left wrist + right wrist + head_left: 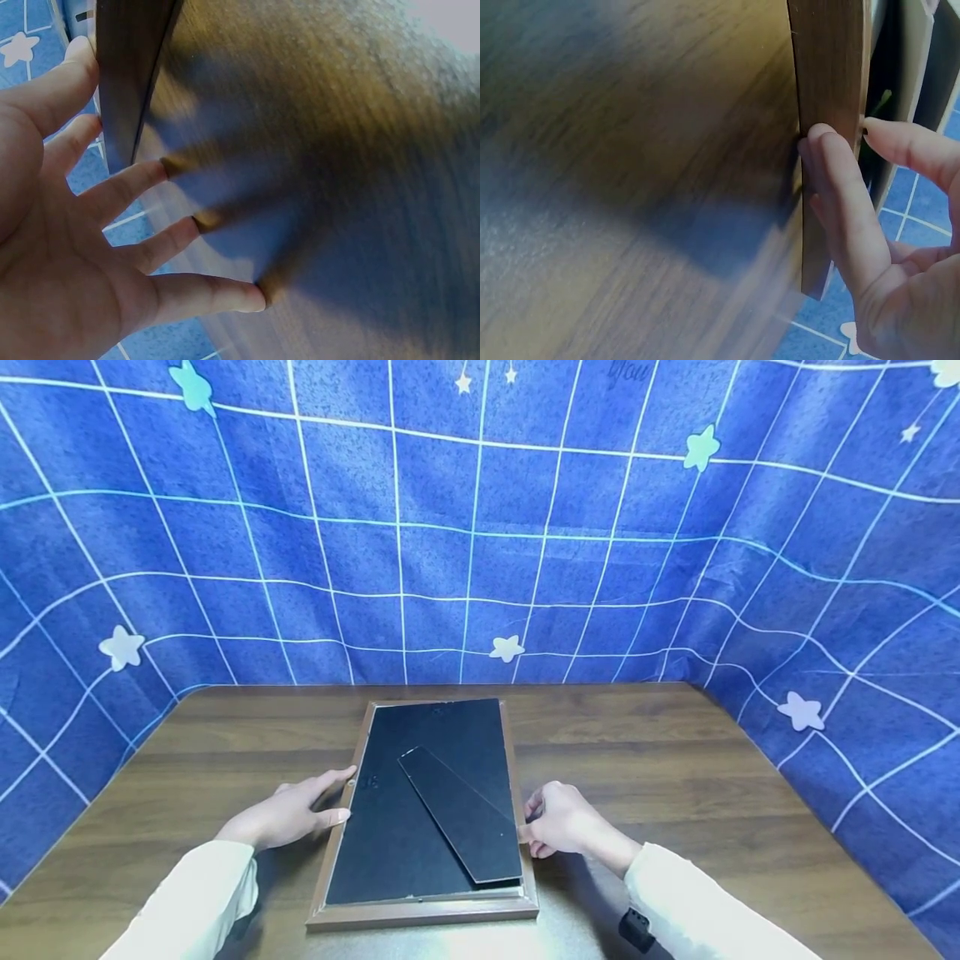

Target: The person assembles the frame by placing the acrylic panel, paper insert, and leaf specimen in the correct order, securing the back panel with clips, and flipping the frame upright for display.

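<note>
A brown picture frame (423,912) lies face down, its black backing board (382,852) showing with a black easel stand (465,827) slanting across it. The board sits slightly askew. In the right wrist view a gap shows between the frame's side (829,60) and the raised board. My left hand (288,814) touches the frame's left side with thumb and index finger; its other fingers are spread, their tips on the table in the left wrist view. On the right side, my right hand (566,822) pinches the frame's edge, thumb on top and fingers along the outside.
The frame rests on a brown wood-grain table (637,743). A blue cloth (435,560) with white grid lines and stars hangs behind the table and along both sides. Inside the gap a small green bit (885,97) shows.
</note>
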The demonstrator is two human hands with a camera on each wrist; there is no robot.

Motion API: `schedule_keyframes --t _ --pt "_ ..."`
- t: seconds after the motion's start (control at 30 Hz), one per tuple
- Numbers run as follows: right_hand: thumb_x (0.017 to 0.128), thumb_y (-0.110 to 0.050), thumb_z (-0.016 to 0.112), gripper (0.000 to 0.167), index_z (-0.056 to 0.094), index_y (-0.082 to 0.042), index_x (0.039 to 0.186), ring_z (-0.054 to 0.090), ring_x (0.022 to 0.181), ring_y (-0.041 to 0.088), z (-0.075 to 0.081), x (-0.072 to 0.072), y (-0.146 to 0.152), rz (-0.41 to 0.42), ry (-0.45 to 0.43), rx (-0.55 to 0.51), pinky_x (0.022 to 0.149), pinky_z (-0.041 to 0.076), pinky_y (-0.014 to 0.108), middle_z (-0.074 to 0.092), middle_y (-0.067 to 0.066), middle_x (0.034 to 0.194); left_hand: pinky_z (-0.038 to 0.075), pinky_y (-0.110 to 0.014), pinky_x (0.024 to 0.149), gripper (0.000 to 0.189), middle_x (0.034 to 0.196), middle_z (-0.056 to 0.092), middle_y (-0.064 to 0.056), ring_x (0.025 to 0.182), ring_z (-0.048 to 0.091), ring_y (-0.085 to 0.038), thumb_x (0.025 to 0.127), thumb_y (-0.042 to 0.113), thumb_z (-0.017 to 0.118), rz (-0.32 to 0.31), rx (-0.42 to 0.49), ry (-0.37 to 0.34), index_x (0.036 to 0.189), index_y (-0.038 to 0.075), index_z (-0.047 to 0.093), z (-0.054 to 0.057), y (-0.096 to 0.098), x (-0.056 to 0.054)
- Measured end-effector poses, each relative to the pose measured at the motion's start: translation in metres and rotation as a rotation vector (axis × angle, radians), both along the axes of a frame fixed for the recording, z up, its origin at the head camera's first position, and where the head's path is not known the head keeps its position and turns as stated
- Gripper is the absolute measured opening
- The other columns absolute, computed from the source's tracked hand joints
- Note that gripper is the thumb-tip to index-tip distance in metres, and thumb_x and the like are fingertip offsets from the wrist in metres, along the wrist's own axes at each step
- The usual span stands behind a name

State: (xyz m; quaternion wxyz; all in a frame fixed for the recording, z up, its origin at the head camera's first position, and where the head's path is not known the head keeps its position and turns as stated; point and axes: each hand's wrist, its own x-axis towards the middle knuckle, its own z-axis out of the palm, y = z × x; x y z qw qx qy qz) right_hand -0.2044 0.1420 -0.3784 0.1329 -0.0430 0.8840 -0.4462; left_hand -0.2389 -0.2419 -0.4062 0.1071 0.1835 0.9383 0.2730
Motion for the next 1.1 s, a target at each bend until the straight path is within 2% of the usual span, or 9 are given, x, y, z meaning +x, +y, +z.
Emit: schedule_keyframes --t 0.13,0.37,0.5,0.7,0.93,1.1 --pt "0.080 0.007 0.078 0.021 0.062 0.007 0.094 0.070 0.054 0.023 -0.001 0.000 0.001 0.014 -0.007 0.000 0.054 0.060 0.032 0.067 0.011 0.064 0.017 -0.079 0.105 0.075 0.154 0.040 -0.029 0.139 0.032 -0.059 0.099 0.050 0.062 0.004 -0.004 -0.003 0.157 0.011 0.036 -0.001 -0.002 -0.001" --pt "0.090 0.000 0.072 0.025 0.050 0.004 0.102 0.070 0.055 0.027 -0.008 0.001 0.012 0.207 -0.024 -0.042 0.050 0.060 0.035 0.064 0.011 0.063 0.012 -0.081 0.106 0.076 0.153 0.041 -0.030 0.140 0.032 -0.057 0.098 0.049 0.062 -0.007 0.006 -0.002 0.156 0.007 0.037 0.001 -0.002 0.002" --pt "0.093 -0.002 0.068 0.033 0.047 0.011 0.116 0.070 0.056 0.029 -0.012 0.000 0.013 0.260 -0.012 -0.048 0.050 0.060 0.034 0.063 0.011 0.063 0.012 -0.080 0.107 0.077 0.154 0.041 -0.028 0.141 0.032 -0.056 0.098 0.051 0.062 -0.005 0.013 0.006 0.156 0.008 0.037 -0.001 -0.003 0.001" --pt "0.093 -0.003 0.068 0.050 0.043 0.021 0.130 0.070 0.053 0.027 -0.013 -0.002 0.011 0.258 0.017 -0.019 0.050 0.059 0.033 0.064 0.010 0.059 0.014 -0.080 0.106 0.077 0.154 0.041 -0.029 0.140 0.032 -0.056 0.098 0.051 0.062 0.002 0.011 0.009 0.156 0.007 0.037 -0.001 -0.003 0.000" --pt "0.091 -0.003 0.069 0.056 0.043 0.024 0.132 0.070 0.051 0.023 -0.016 -0.003 0.012 0.233 0.032 -0.031 0.049 0.059 0.033 0.065 0.009 0.057 0.017 -0.080 0.105 0.073 0.154 0.039 -0.030 0.140 0.030 -0.058 0.099 0.043 0.063 0.002 -0.006 -0.020 0.156 0.007 0.036 0.008 0.003 0.004" --pt "0.089 -0.003 0.069 0.056 0.044 0.024 0.131 0.069 0.051 0.023 -0.017 -0.003 0.011 0.216 0.045 -0.041 0.049 0.059 0.033 0.065 0.008 0.057 0.016 -0.081 0.104 0.072 0.154 0.038 -0.031 0.140 0.029 -0.060 0.100 0.044 0.062 -0.003 -0.005 -0.020 0.157 0.008 0.036 0.006 0.002 0.003"
